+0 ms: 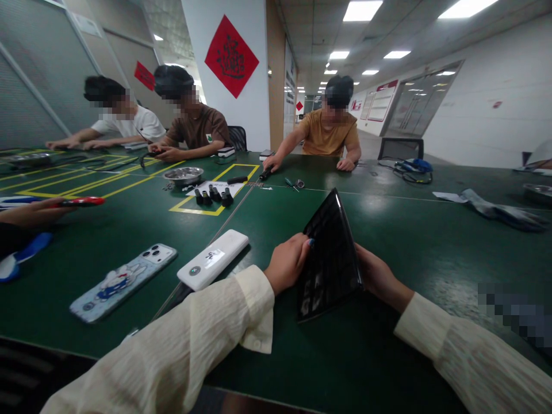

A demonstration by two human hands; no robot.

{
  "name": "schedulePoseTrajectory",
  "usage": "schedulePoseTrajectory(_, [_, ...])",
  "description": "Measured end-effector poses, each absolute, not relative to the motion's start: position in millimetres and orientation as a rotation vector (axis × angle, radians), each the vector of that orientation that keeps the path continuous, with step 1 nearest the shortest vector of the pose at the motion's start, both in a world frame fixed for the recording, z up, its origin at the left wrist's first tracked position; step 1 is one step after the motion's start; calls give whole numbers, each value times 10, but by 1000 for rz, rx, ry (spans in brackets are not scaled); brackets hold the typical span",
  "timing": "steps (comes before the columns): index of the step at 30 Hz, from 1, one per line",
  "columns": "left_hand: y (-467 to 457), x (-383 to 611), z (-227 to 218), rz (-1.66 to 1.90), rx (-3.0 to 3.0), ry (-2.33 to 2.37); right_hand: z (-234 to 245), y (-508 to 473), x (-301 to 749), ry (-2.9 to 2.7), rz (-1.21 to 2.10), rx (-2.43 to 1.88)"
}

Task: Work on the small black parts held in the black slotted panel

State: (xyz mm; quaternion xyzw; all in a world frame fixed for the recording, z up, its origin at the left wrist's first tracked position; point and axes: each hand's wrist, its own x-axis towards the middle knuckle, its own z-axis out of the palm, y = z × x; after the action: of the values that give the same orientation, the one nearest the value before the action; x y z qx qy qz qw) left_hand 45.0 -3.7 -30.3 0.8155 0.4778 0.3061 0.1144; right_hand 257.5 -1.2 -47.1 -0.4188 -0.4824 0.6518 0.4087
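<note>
A tablet (330, 259) with a dark, glossy screen is held up, tilted, above the green table in front of me. My left hand (287, 261) grips its left edge, thumb on the screen side and fingers curled. My right hand (379, 276) is at the right edge, its fingers hidden behind the tablet. To the left of my left hand lies a white power bank (213, 259) with a small label. Farther left is a phone (123, 282) in a pale blue cartoon case, camera side up.
Several black cylindrical parts (213, 195) stand inside a yellow taped rectangle, near a metal bowl (183, 175). A person (330, 132) across the table reaches for a dark tool. At left, another person's hand holds a red tool (81, 202). Coiled cables (414, 169) lie at back right.
</note>
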Motion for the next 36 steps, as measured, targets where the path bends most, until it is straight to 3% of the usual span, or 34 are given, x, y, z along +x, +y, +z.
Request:
schedulePoseTrajectory(17, [-5, 438, -248, 793, 2450, 1409, -497, -1, 2579, -1323, 1676, -1062])
schedulePoseTrajectory(36, [-35, 422, -217, 599, 2512, 1581, -524, -60, 2555, -1504, 1490, -1181])
